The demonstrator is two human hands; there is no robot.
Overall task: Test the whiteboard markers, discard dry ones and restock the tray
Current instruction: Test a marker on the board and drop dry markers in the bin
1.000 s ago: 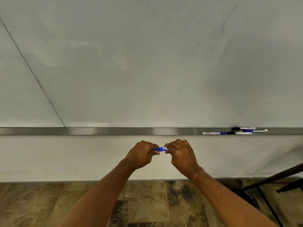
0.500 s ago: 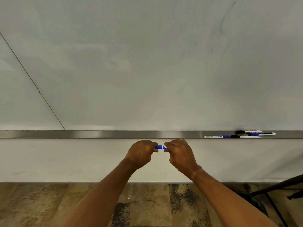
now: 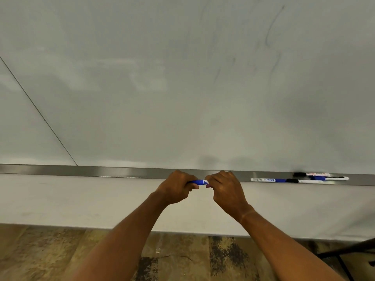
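A person's two bare forearms reach forward toward a large, pale grey whiteboard (image 3: 182,88) that fills the upper part of the head view. Both hands meet just in front of the long brushed-metal marker tray (image 3: 101,171) running along the board's lower edge. The left hand (image 3: 176,186) is curled around the blue end of a whiteboard marker with a blue cap and white barrel (image 3: 199,182), held level; the right hand (image 3: 225,189) is curled around the marker's other end, so only a short blue and white stretch shows between the two fists. Farther right, well apart from the hands, a small cluster of whiteboard markers with white barrels and blue or black caps (image 3: 300,178) lies lengthwise in the tray. Faint dark smudges mark the board's upper right. Below the board is a plain white wall strip (image 3: 81,201), then mottled brown flooring (image 3: 50,256). A dark metal frame (image 3: 345,251) shows at the lower right corner.
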